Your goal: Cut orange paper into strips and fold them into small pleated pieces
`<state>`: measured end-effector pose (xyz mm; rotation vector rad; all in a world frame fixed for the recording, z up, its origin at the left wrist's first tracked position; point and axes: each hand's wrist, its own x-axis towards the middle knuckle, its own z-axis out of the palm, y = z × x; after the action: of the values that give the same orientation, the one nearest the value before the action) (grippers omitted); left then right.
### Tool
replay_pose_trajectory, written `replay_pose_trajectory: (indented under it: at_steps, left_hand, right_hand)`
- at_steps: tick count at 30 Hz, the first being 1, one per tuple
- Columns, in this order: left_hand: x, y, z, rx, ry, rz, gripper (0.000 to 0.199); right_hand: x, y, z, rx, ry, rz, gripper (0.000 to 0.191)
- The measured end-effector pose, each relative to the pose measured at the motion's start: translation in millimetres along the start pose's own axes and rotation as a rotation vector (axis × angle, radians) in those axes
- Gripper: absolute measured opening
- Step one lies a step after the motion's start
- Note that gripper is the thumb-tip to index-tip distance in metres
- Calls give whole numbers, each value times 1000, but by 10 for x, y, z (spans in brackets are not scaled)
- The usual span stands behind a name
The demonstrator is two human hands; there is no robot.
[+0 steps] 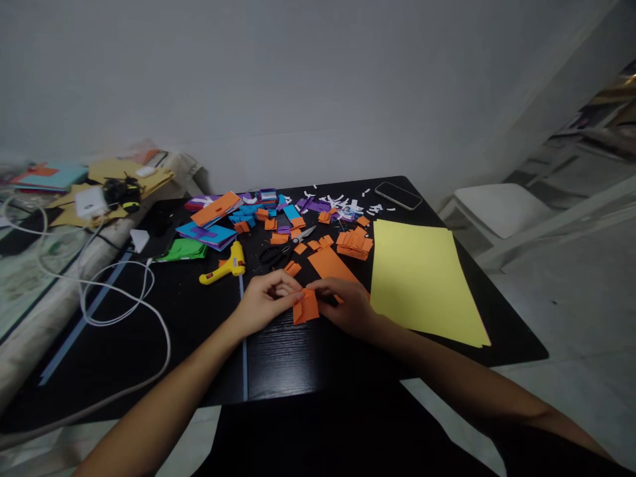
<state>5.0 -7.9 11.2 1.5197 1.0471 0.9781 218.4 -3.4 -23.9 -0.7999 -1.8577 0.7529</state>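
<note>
Near the front of the black table, a small folded piece of orange paper (306, 307) is pinched between my two hands. My left hand (265, 299) grips its upper left side with thumb and fingers. At its right edge my right hand (345, 305) closes on it, the fingertips partly hidden. Under and behind my right hand lies a larger orange paper strip (330, 264). Just beyond my hands are black-handled scissors (275, 256) and a stack of folded orange pieces (354, 243).
Yellow sheets (422, 278) lie on the right, below a phone (398, 195). A yellow glue gun (224, 265) rests left of my hands, near green paper (183, 250). White paper scraps (342, 207) litter the back. A white cable (166, 331) loops across the left. A white chair (501, 209) stands right.
</note>
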Motion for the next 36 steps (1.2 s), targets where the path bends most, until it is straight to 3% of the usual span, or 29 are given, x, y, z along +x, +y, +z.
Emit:
replay_pose_trajectory:
  at_steps: [7,15,29,36]
  left_hand:
    - [-6,3,8,-7,15,53,20]
    - [-7,-11,18,-25,14,55,23]
    - [-5,-32,2,-30,-57,-57,25]
    - [-10,-50,-4,-42,-63,-35,28]
  right_hand:
    - [-31,-13,2,35,-2,79,25]
    - [-10,-9,7,46,-13,61,23]
    - [-24,36,24,80,-47,119,18]
    - [-21,56,26,61,-59,111,18]
